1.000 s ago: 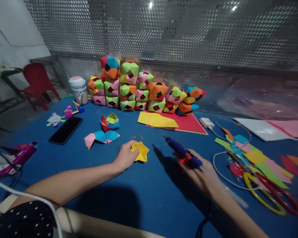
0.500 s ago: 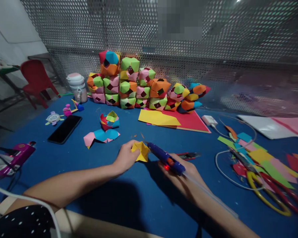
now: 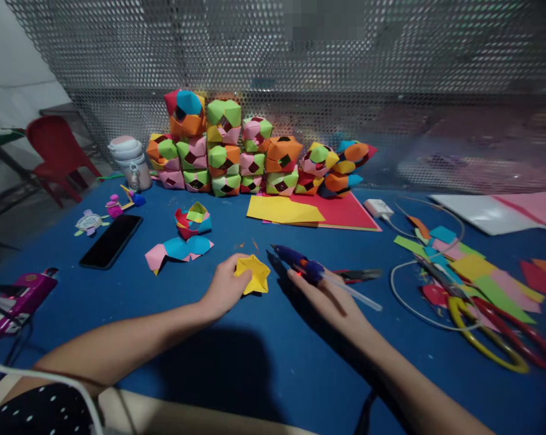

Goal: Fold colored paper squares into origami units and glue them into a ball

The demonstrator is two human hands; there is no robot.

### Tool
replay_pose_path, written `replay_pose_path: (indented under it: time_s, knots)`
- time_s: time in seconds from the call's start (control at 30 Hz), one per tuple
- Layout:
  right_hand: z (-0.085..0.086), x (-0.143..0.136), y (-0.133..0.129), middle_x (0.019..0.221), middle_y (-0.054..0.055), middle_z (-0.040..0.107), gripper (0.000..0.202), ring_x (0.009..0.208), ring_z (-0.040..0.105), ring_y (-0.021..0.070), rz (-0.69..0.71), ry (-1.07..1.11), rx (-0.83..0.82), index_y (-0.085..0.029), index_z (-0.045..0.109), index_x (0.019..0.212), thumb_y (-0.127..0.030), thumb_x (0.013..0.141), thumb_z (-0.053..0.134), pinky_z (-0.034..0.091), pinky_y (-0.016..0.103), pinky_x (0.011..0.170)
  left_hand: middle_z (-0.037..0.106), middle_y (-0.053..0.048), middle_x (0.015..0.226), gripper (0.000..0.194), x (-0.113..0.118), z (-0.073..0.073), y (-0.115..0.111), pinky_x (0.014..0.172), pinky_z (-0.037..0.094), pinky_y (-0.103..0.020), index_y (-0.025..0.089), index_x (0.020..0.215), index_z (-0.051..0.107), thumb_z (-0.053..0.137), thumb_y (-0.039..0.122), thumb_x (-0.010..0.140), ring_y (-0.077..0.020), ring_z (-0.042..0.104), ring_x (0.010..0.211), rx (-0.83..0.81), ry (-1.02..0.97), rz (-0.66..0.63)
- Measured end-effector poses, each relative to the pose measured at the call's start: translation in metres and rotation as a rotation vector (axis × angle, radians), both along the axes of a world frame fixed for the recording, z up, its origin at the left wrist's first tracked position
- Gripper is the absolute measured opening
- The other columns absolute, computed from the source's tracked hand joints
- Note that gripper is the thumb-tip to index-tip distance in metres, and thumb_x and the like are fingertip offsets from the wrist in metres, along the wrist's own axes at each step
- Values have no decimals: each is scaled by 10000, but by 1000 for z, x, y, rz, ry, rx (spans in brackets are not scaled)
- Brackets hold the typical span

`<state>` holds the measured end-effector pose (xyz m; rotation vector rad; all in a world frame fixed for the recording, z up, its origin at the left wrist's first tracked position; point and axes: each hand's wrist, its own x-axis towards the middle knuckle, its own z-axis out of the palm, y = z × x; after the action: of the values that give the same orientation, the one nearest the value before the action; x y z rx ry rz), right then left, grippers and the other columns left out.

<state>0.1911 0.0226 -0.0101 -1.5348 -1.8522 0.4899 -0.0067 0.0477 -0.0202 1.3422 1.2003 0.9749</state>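
Observation:
My left hand (image 3: pixel 225 285) pinches the left side of a folded yellow paper piece (image 3: pixel 255 275) over the blue table. To its right, my right hand (image 3: pixel 331 296) is closed on a dark blue glue gun (image 3: pixel 296 260). The nozzle points up and left, a short way from the paper and not touching it. A small red light glows on the gun, and a clear glue stick (image 3: pixel 363 299) sticks out of its back end. Pliers (image 3: pixel 358 275) with red on the handles lie just behind my right hand.
Stacked paper balls (image 3: pixel 225 160) stand at the back. A phone (image 3: pixel 112 241), a blue-pink paper strip (image 3: pixel 182 248) and a red-green paper piece (image 3: pixel 193 222) lie left. Scissors (image 3: pixel 485 338), paper strips (image 3: pixel 490 284) and a white cable (image 3: pixel 404 305) lie right.
The glue gun's nozzle has moved away from the yellow paper, up and to the right, and the gun now lies flatter. The yellow paper has turned to face upward more. The view has shifted slightly.

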Motion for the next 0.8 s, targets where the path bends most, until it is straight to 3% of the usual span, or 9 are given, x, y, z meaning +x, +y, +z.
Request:
replay_pose_path:
  time_s: [0.17,0.4,0.5,0.7,0.8]
  knots:
    - [-8,1,7,749,74,604,292,702,578,212,81,-162,127,-175,577,778,-399,885,422,438,309,651,618,-25,826,232,2,3,-11,597,449,-217,146,968,549,518,194,743,-127,579,683,-37,-50,-56]
    - [0,6,19,861,86,682,367,830,621,229,-91,-95,-51,-154,657,905,-438,868,428,437,293,735,630,-23,848,229,3,12,-20,637,452,-227,151,958,547,545,199,734,-129,589,710,-73,-140,-42]
    - [1,12,17,903,95,681,366,858,618,228,-57,-113,-39,-155,662,929,-440,857,443,437,301,754,625,-18,821,201,2,14,-22,641,439,-223,144,920,560,550,197,727,-123,585,703,-85,-163,-37]
    - [16,44,-14,919,112,674,305,833,625,242,-22,-292,15,-151,644,915,-408,814,517,449,312,704,622,-21,825,210,-3,16,-26,678,439,-233,140,900,575,510,133,701,-123,589,734,-111,-202,-63]
    - [33,43,-36,750,74,669,264,672,622,218,-32,-345,-21,-180,639,806,-374,847,465,422,295,581,628,-30,829,232,-4,16,-30,671,439,-240,138,913,582,500,130,696,-127,589,723,-112,-169,-46]
